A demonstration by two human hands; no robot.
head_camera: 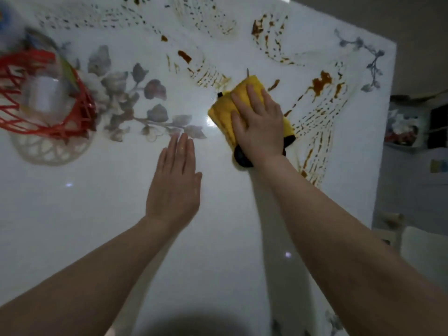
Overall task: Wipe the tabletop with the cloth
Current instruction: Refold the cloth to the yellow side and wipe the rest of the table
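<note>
A glossy white tabletop (97,214) with a grey flower print fills the head view. Brown sauce smears and dotted streaks (320,83) cover its far and right parts. A folded yellow cloth (223,110) with black patches lies on the table at centre right. My right hand (259,124) presses flat on top of the cloth, fingers spread and pointing away from me. My left hand (175,183) lies flat on the bare table to the left of the cloth, fingers together, holding nothing.
A red plastic basket (80,112) holding a clear container stands at the left edge, with a white openwork basket (48,151) under it. The table's right edge (385,132) drops to a cluttered floor area with boxes.
</note>
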